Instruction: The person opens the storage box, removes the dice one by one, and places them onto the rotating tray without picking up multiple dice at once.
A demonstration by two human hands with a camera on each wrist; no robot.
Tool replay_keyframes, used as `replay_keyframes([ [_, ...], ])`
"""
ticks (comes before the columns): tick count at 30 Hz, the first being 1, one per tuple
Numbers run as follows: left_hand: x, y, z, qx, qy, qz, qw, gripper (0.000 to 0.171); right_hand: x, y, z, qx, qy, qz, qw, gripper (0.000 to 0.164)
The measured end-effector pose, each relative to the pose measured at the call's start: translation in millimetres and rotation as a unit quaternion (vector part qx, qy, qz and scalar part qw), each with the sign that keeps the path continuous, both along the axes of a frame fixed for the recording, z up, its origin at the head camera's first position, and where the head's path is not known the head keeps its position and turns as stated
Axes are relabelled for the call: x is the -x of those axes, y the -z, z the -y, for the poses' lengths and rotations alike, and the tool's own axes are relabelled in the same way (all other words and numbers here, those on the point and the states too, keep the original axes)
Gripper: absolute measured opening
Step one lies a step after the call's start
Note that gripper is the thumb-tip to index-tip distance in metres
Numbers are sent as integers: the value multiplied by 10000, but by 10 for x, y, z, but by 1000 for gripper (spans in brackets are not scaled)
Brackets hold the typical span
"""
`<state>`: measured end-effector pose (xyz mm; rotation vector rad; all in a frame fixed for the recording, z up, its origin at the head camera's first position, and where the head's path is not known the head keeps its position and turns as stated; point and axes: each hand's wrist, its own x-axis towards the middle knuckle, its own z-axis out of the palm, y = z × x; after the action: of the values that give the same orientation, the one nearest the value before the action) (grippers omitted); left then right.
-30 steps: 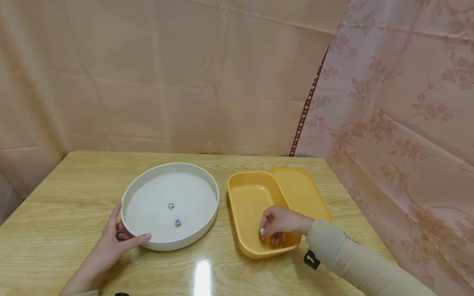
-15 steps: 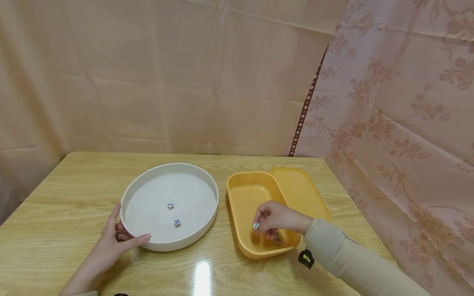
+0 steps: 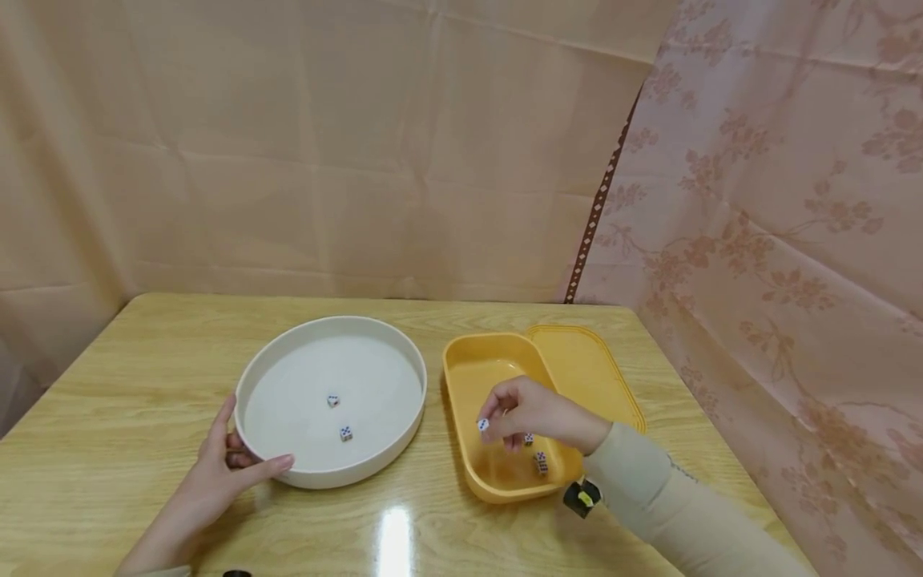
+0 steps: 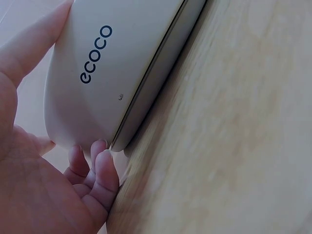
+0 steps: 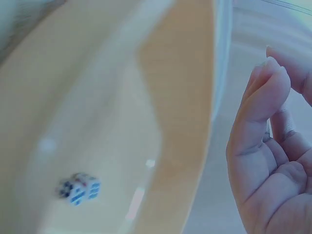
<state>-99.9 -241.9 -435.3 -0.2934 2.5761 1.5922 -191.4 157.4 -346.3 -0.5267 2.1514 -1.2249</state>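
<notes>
A round white tray [image 3: 360, 361] holds two dice on its floor, a farther die [image 3: 333, 401] and a nearer die [image 3: 346, 433]. Against the tray's near left side rests my left hand [image 3: 219, 469], thumb and index finger stretched along the outer wall; in the left wrist view the other fingers bend loosely below. Between thumb and fingertips my right hand [image 3: 530, 413] pinches a white die [image 3: 483, 425] with blue dots, over the yellow box [image 3: 479, 490]. Several more dice [image 3: 542, 463] lie in the box's near right part, partly behind that hand. The right wrist view shows dice [image 5: 80, 188], blurred.
A flat yellow lid [image 3: 591, 377] lies right of the box, partly behind it. The wooden table [image 3: 195, 328] ends at a beige curtain [image 3: 346, 160] behind and a floral pink curtain [image 3: 815, 264] on the right. Dark lettering marks the tray's outer wall [image 4: 83, 107].
My right hand has lifted and shifted left with the die, uncovering more dice in the box. My left hand and the white tray have stayed in place.
</notes>
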Motion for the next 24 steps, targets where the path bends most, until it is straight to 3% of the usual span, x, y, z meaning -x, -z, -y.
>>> replay_keyframes([
  [11,17,22,20,9,97,-106,9999,121,21,-184,140,479,384,-35,9981,27],
  [24,24,1,12,80,75,-55,9999,122,-62,-224,305,1371,490,-64,9893,18],
])
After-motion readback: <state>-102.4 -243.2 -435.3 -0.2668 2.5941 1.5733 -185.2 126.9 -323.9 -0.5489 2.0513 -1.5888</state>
